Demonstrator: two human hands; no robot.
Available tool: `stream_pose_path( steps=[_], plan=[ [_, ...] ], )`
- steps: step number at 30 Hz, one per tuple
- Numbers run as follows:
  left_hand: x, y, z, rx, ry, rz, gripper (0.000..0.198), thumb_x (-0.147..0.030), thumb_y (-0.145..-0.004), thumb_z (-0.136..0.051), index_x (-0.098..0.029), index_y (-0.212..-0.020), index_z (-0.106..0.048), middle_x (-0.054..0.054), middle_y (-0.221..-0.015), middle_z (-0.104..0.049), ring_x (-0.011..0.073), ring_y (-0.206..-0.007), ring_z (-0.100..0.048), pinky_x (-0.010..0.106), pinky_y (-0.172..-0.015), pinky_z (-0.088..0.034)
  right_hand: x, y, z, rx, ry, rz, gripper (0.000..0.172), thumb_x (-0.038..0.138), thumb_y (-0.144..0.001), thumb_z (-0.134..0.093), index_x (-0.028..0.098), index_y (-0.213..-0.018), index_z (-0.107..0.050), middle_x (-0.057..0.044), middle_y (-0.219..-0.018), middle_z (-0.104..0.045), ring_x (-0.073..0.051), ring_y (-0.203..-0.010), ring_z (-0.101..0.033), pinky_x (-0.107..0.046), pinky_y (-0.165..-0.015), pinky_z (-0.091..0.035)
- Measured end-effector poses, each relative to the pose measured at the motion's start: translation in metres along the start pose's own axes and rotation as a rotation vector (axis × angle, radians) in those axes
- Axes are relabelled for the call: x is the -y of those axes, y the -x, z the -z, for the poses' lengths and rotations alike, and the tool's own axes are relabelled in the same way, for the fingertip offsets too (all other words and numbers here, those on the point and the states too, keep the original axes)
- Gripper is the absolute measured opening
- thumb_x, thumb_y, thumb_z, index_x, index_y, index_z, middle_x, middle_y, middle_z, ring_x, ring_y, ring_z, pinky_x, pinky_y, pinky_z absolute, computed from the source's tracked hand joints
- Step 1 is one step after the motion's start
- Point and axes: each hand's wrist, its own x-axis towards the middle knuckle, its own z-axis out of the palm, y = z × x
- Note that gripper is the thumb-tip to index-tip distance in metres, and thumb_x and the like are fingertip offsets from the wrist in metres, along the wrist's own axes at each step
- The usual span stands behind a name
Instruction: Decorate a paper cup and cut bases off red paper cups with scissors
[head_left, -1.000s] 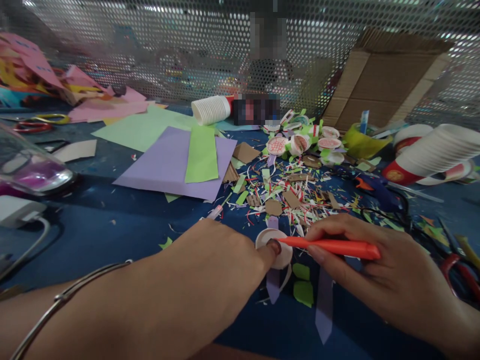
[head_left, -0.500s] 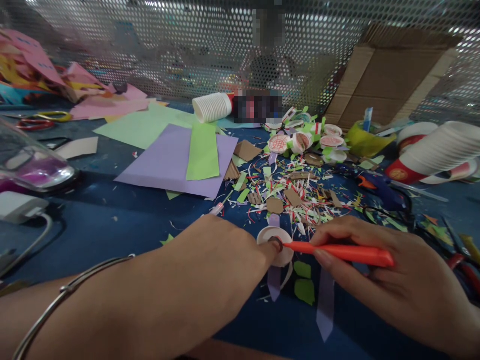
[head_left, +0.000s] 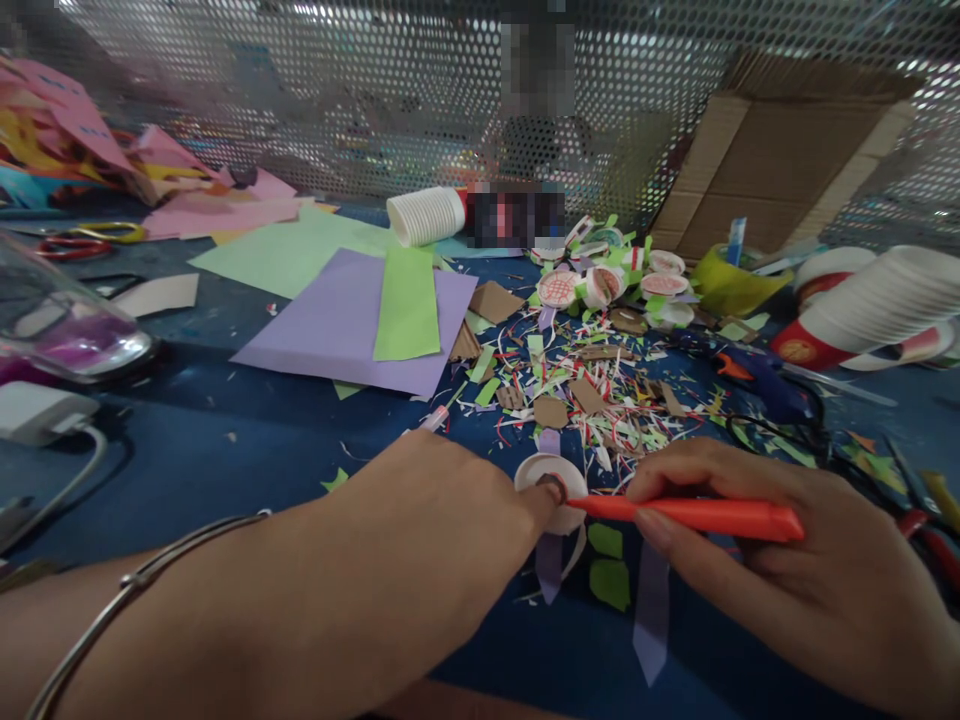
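Observation:
My left hand [head_left: 420,560] reaches in from the left, its fingers curled and a fingertip pressed on a white paper cup base [head_left: 529,475]. A small dark round thing [head_left: 553,484] shows at that fingertip; I cannot make out what it is. My right hand [head_left: 772,560] grips a red-orange marker pen [head_left: 720,517], whose tip lies at the right side of the cup base. Under the base runs a purple paper strip [head_left: 550,570] with a pointed end. Beside it lie two green paper leaves [head_left: 609,583] and another pointed purple strip [head_left: 651,620].
Paper and cardboard scraps [head_left: 585,385] litter the table behind my hands. Decorated cup bases [head_left: 600,285] are heaped farther back. A glue gun [head_left: 765,375] and stacked paper cups [head_left: 892,300] lie right; purple paper [head_left: 322,330], a white plug [head_left: 45,412] and scissors [head_left: 82,240] lie left.
The marker pen and my right hand have shifted slightly right and down along the cup base's edge. My left hand stays in place on the base.

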Motion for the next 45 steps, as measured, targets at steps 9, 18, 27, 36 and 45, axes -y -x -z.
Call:
stream_pose_path(
  steps=[9,18,27,36,45],
  plan=[
    [0.001,0.006,-0.007,-0.052,-0.072,-0.039,0.057,-0.008,-0.073,-0.060,-0.024,-0.127,-0.054,-0.003,-0.081,-0.072,0.0172,-0.045,-0.054,0.036,-0.041,-0.012,-0.003,-0.005,-0.006,-0.057,-0.014,-0.048,0.005,0.029,-0.092,-0.064,0.026,-0.094,-0.068,0.002,-0.080,-0.075,-0.014,-0.063,-0.069,-0.023,-0.056,-0.053],
    [-0.003,-0.001,0.003,0.017,-0.021,0.021,0.056,-0.005,-0.073,-0.058,-0.024,-0.125,-0.053,-0.006,-0.069,-0.069,0.0191,-0.043,-0.057,0.035,-0.040,-0.010,-0.002,-0.008,-0.009,-0.029,-0.010,-0.057,0.004,0.027,-0.092,-0.064,0.027,-0.095,-0.066,0.003,-0.080,-0.074,-0.013,-0.062,-0.068,-0.023,-0.058,-0.052],
    [0.000,0.007,-0.010,-0.031,-0.034,0.006,0.067,-0.004,-0.073,-0.062,-0.025,-0.135,-0.047,-0.006,-0.072,-0.069,0.0169,-0.044,-0.055,0.034,-0.042,-0.014,-0.002,-0.009,-0.009,-0.029,-0.001,-0.063,0.004,0.027,-0.093,-0.063,0.028,-0.097,-0.066,0.004,-0.082,-0.075,-0.012,-0.065,-0.070,-0.022,-0.061,-0.052],
    [-0.004,-0.002,0.003,0.066,-0.032,0.024,0.063,-0.002,-0.071,-0.061,-0.021,-0.130,-0.052,-0.006,-0.070,-0.072,0.0177,-0.042,-0.060,0.034,-0.039,-0.013,0.000,-0.012,-0.009,-0.021,-0.026,-0.074,0.005,0.030,-0.095,-0.062,0.027,-0.096,-0.066,0.003,-0.083,-0.075,-0.013,-0.067,-0.070,-0.022,-0.060,-0.052],
    [-0.007,-0.008,0.012,0.115,-0.012,0.061,0.046,-0.009,-0.076,-0.063,-0.021,-0.121,-0.059,-0.004,-0.071,-0.073,0.0196,-0.045,-0.063,0.033,-0.039,-0.014,0.001,-0.013,-0.008,0.034,-0.086,-0.099,0.009,0.032,-0.096,-0.060,0.027,-0.098,-0.067,0.002,-0.086,-0.075,-0.015,-0.070,-0.070,-0.024,-0.061,-0.053]
  ],
)
